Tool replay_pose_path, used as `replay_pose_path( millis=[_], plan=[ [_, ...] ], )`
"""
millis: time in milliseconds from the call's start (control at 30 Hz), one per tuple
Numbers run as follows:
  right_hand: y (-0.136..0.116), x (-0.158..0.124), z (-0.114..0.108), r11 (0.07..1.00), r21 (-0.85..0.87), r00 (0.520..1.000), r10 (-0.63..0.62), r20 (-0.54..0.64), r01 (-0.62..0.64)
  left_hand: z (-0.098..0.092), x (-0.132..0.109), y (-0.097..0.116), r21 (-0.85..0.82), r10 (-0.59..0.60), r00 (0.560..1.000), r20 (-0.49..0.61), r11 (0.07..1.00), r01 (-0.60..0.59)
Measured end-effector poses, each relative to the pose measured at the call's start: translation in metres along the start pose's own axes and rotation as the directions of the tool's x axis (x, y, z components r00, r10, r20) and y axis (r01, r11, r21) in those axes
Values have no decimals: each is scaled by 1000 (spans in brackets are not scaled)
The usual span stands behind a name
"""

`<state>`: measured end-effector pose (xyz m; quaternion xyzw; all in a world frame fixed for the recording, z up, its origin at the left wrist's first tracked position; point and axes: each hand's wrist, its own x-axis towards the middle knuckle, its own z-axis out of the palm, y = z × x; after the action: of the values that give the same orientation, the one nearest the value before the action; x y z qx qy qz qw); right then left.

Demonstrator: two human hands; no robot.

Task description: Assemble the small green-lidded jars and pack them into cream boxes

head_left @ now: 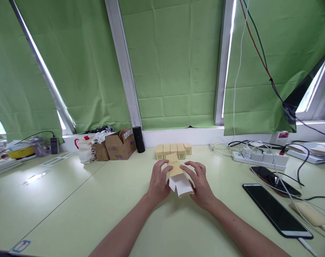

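Between my two hands I hold a small tan cardboard box (174, 166), tilted, its near end open with white inner flaps spread toward me. My left hand (160, 180) grips its left side, fingers bent over the edge. On the right side, my right hand (200, 182) holds it with the fingertips near the top face and the thumb side lower down. Whether anything is inside the box cannot be seen. Just beyond it stands a row of several similar tan boxes (181, 151) with green-framed labels, partly hidden by the held box.
At the back left are an open brown carton (121, 144), a white bag (86, 150) and a black cylinder (138, 139). To the right lie a power strip (260, 159) with tangled cables, a dark phone-like device (275, 181) and a large phone (276, 210) with a cable plugged in.
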<state>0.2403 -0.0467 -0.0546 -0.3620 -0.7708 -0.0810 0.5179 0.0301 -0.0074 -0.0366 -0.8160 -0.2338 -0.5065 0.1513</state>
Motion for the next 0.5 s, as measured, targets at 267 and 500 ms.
replay_pose_path(
  millis=[267, 500],
  plan=[
    [8, -2, 5, 989, 8, 988, 146, -52, -146, 1, -1, 1, 12, 10, 999, -54, 1000, -9],
    [16, -4, 8, 982, -4, 981, 186, -46, -187, 3, -6, 0, 35, 5, 998, -57, 999, -3]
  ],
)
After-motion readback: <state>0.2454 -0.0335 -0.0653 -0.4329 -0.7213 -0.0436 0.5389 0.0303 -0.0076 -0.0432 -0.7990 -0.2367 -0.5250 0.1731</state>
